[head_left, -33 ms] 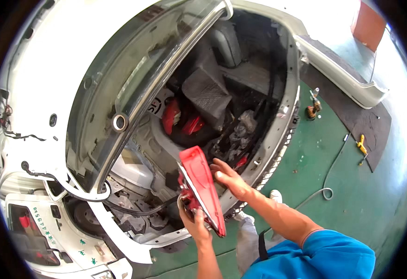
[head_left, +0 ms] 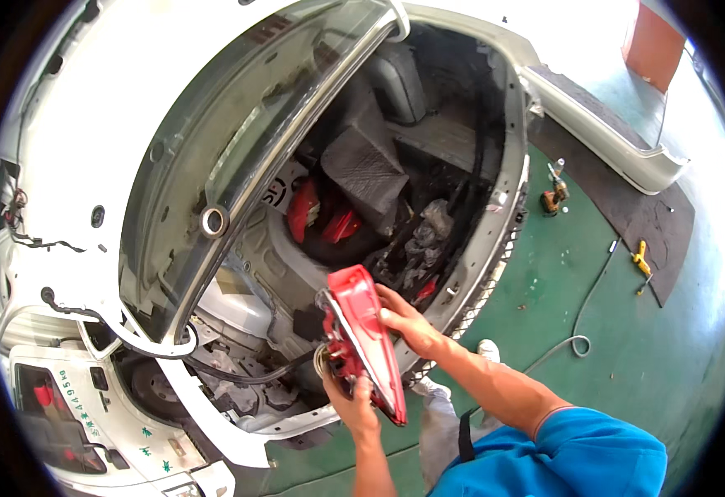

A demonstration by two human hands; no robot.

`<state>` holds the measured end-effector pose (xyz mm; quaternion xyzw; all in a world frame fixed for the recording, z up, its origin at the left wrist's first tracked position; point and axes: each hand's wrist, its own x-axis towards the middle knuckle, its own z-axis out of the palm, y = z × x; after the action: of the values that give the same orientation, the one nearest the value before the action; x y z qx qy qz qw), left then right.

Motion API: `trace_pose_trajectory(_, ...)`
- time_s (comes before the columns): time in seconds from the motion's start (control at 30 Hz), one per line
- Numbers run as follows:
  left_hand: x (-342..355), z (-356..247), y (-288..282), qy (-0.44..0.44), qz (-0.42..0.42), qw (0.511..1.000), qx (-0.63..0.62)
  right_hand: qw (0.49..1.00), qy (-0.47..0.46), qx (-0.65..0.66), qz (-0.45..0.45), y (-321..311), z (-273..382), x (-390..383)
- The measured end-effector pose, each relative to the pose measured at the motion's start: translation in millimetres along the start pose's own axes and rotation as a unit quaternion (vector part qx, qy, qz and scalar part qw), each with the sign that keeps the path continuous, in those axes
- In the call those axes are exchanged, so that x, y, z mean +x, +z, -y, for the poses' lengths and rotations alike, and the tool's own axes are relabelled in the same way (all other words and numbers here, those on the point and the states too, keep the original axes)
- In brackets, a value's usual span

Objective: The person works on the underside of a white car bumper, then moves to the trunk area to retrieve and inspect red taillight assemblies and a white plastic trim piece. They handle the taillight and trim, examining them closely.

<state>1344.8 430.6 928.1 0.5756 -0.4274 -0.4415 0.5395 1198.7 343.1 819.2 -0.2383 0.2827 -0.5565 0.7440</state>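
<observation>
A red tail light with a silver strip and an exposed back is held over the rim of an open car trunk. My left hand grips it low on its back side, partly hidden behind it. My right hand has its fingers on the upper right side of the lamp, some tucked behind it. Inside the trunk lie two more red lamp pieces, a dark quilted cover and crumpled plastic. The tailgate glass slants across the upper left of the opening.
A detached bumper lies on a dark mat at the right, with a drill and yellow tool. A hose runs over the green floor. A white vehicle stands lower left; a red pillar is at the back.
My right hand's fingers have come onto the tail light, where before they stood slightly apart from it. The lamp has moved slightly right and down, showing more of its back.
</observation>
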Motion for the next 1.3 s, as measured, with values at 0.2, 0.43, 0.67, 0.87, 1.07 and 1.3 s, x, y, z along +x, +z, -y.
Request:
trace_pose_trajectory(0.2, -94.0, -52.4, 30.4, 0.026, -0.006, 0.998, 0.06, 0.98, 0.056, 0.174, 0.073, 51.5, 74.9, -62.1)
trace_pose_trajectory(0.43, -142.4, -91.3, -46.2, 0.139, 0.051, 0.963, 0.224, 0.906, 0.211, 0.36, 0.068, 76.2, 108.6, -121.9)
trace_pose_trajectory(0.67, -124.8, -50.1, -77.7, -0.221, 0.073, 0.907, -0.351, 0.897, 0.262, 0.346, 0.084, 138.0, 66.2, -152.7)
trace_pose_trajectory(0.87, -161.1, -27.6, -101.3, -0.184, 0.133, 0.704, -0.673, 0.983, 0.117, 0.061, 0.128, 158.4, 43.3, -159.8)
trace_pose_trajectory(1.07, -168.9, -39.5, -128.7, -0.146, 0.114, 0.733, -0.655, 0.984, 0.047, -0.152, 0.086, 189.3, 43.4, -168.3)
trace_pose_trajectory(1.3, -169.5, -52.5, -150.9, -0.195, -0.022, 0.891, -0.41, 0.974, -0.025, -0.218, 0.063, 188.8, 43.8, -161.2)
